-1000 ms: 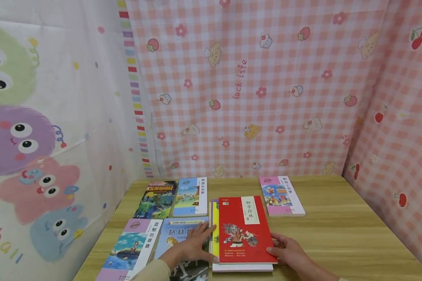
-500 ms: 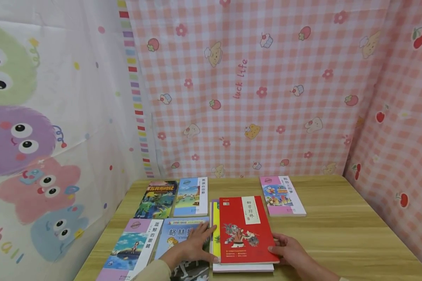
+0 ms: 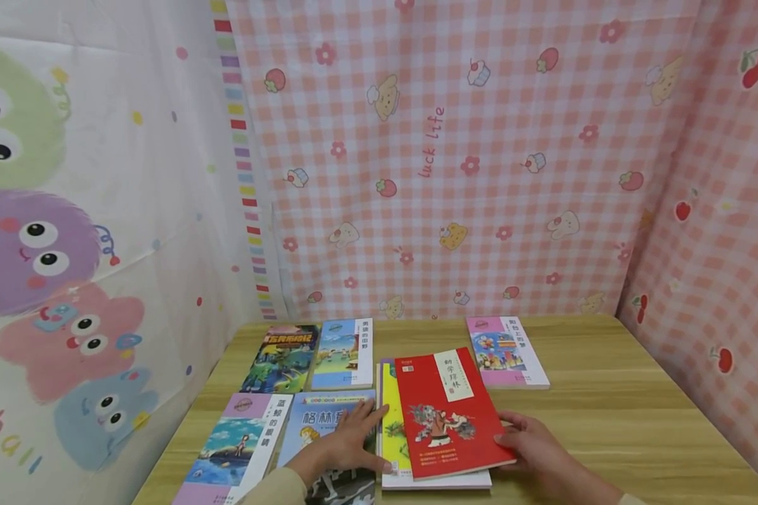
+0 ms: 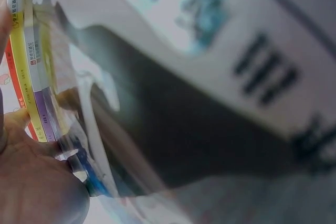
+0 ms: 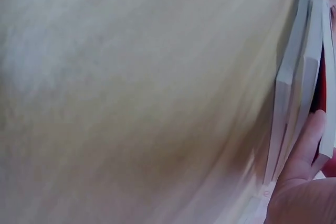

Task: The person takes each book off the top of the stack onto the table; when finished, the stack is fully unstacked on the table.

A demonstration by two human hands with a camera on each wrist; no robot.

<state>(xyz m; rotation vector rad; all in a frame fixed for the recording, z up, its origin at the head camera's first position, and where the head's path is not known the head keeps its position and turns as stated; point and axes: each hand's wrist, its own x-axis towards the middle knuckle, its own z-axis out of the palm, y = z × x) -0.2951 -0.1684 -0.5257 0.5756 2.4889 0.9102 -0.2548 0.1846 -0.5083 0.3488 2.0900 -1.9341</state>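
- Near the front centre of the wood-grain tabletop [image 3: 606, 414], the red rectangular paper-covered book [image 3: 451, 421] topped a short stack, turned askew, lower right corner past the stack's right side.
- Right hand [image 3: 533, 449] pinched the red book near that corner: thumb on the cover, finger below. Right wrist view showed a fingertip in the gap underneath. Edge grip, presumably because the overhang let fingers get under.
- Left hand [image 3: 354, 438] gripped nothing: fingers spread along the stack's left side, thumb at the near left corner. Likely a brace so the lower books didn't slide with the top one.
- Directly beneath: bright yellow-covered book [image 3: 393, 414], white band at its near end; under that, a book with a purple-and-white spine [image 4: 44, 114]. Nearly flush, so probably a steady base.
- Left side, two rows, covers up: green dinosaur-cover book [image 3: 281, 359] and blue-and-white field-picture book [image 3: 336, 354] behind; pink-and-white seaside-picture book [image 3: 227, 442] and blue fairy-tale-cover book [image 3: 309, 421] in front. Titles faced the person, presumably for easy reading.
- Behind right: pink-and-white balloon-picture book [image 3: 505, 354], flat, close to the red one. Couldn't tell why it sat apart from the rows.
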